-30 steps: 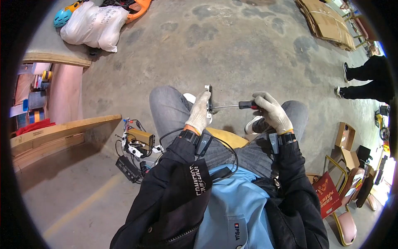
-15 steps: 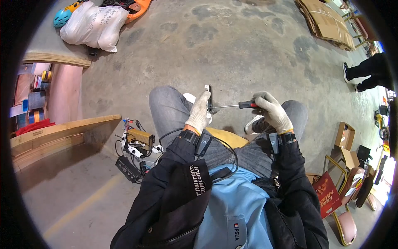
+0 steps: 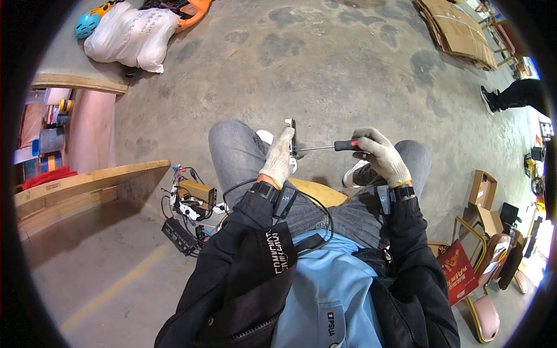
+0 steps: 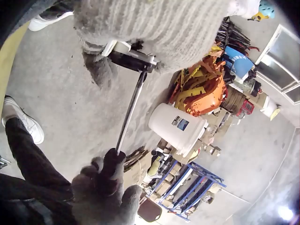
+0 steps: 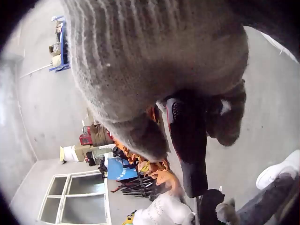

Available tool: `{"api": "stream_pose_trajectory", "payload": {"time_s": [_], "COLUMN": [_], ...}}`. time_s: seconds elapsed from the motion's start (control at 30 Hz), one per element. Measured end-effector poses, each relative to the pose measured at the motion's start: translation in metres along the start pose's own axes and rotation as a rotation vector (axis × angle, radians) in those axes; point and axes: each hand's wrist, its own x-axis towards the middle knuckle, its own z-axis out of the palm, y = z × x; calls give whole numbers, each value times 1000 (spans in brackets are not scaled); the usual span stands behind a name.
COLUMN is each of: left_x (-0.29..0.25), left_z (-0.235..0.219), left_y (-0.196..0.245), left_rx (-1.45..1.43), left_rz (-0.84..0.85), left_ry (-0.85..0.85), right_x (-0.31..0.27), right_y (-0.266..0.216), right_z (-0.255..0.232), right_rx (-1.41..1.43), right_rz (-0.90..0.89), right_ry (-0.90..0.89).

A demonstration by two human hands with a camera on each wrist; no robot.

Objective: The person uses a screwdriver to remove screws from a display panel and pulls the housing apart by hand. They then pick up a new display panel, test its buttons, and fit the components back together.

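In the head view my gloved left hand grips a slim black-and-white part, held upright over the left thigh. The left wrist view shows the part's black face and white ends under the knit glove, which hides much of it. My gloved right hand holds a screwdriver by its black-and-red handle, fingers and thumb around the rear end. Its metal shaft runs straight across to the part, with the tip right at the black face. The handle shows between thumb and fingers in the right wrist view.
Left of the knees lie a gold box, cables and a black adapter by a wooden edge. Farther off are a white sack and flattened cardboard. A chair and red bag stand at right.
The screwdriver handle has turned a little, its red patch now showing on top near the fingers. The left hand and part stay put. A person at right has stepped farther out of view.
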Motion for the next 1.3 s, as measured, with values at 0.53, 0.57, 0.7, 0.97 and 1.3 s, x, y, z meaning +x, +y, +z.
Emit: {"api": "stream_pose_trajectory", "payload": {"time_s": [0.53,0.57,0.7,0.97,1.3], "left_x": [-1,-1,-9,1,-2], "left_z": [1,-3,10,6,9], "left_y": [5,-2,15,8,12], "left_rx": [-87,27,-73,-170,-132], "left_rz": [-121,17,-74,-88,-119], "left_ry": [70,40,81,106,119], "right_x": [0,0,3,-1,7], "right_y": [-2,-5,-5,3,7], "right_z": [1,-1,-7,1,-12], "right_rx": [-133,-132,-291,76,-108], "right_rz": [100,102,161,38,99], "right_ry": [35,36,19,32,-13]}}
